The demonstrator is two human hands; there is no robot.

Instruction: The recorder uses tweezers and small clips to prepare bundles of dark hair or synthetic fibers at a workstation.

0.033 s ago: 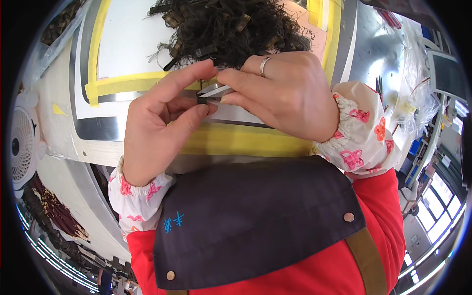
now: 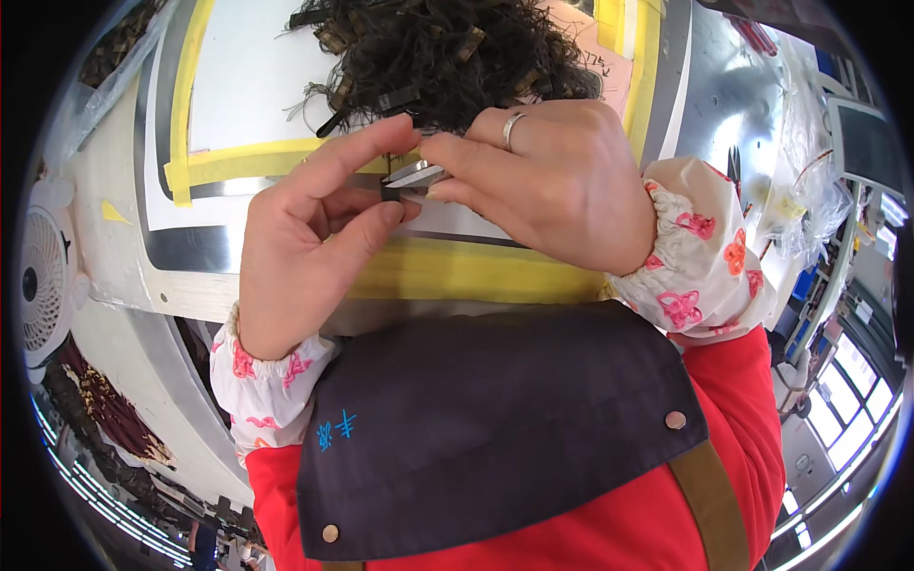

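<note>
My left hand (image 2: 309, 228) pinches a small dark strip (image 2: 391, 188) between thumb and fingers; fine dark threads stand up from it. In my right hand (image 2: 552, 181), ringed on one finger, is a pair of small metal snips (image 2: 417, 176). Their pointed blades reach left and meet the strip or lie right beside it; contact is not plain. The snips' handles are hidden in the right hand. Just beyond both hands lies a tangled heap of dark thread-like pieces with brownish tabs (image 2: 476, 48).
Yellow tape (image 2: 228, 165) frames white paper on the worktable. A pink sheet (image 2: 614, 90) shows beside the heap. Clear plastic (image 2: 804, 205) and a monitor (image 2: 864, 143) stand at the right. A white fan (image 2: 46, 271) is at the far left.
</note>
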